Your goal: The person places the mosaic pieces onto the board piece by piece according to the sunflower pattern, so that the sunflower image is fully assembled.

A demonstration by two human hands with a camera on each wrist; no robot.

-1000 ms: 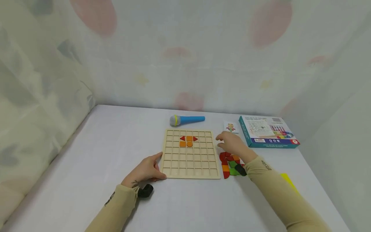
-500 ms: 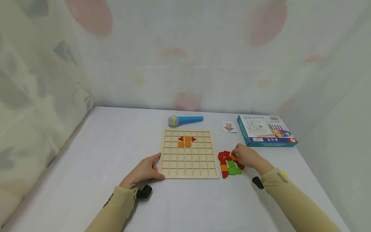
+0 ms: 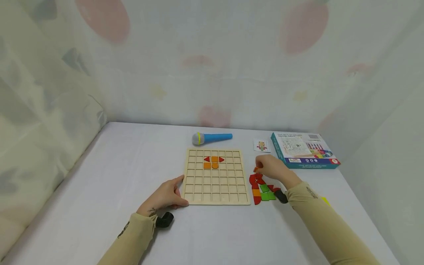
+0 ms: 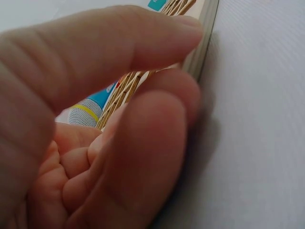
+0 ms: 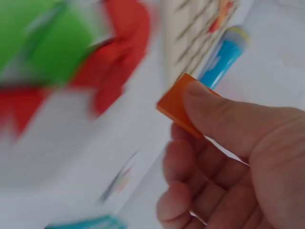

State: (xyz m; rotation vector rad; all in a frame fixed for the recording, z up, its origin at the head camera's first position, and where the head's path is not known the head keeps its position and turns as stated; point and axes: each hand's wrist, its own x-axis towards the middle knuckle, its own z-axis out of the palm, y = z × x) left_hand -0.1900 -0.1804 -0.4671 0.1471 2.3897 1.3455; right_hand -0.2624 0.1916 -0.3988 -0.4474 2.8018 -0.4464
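Note:
A wooden grid board lies on the table, with orange and red tiles in its upper cells, among them an orange round tile. At the near left corner of the board, my left hand holds the edge, thumb on the corner and a finger along the left side. My right hand pinches an orange square tile between thumb and fingers, right of the board. Below that hand lies a pile of loose red, orange and green tiles, including a green tile.
Behind the board lies a blue toy microphone. A small pattern card and a teal-edged box are at the back right. Part of a yellow thing shows by the right sleeve. A curtain hangs behind the table.
My right hand went down to the loose tiles, took an orange square tile and moved back up and left with it. My left hand stays at the board's corner.

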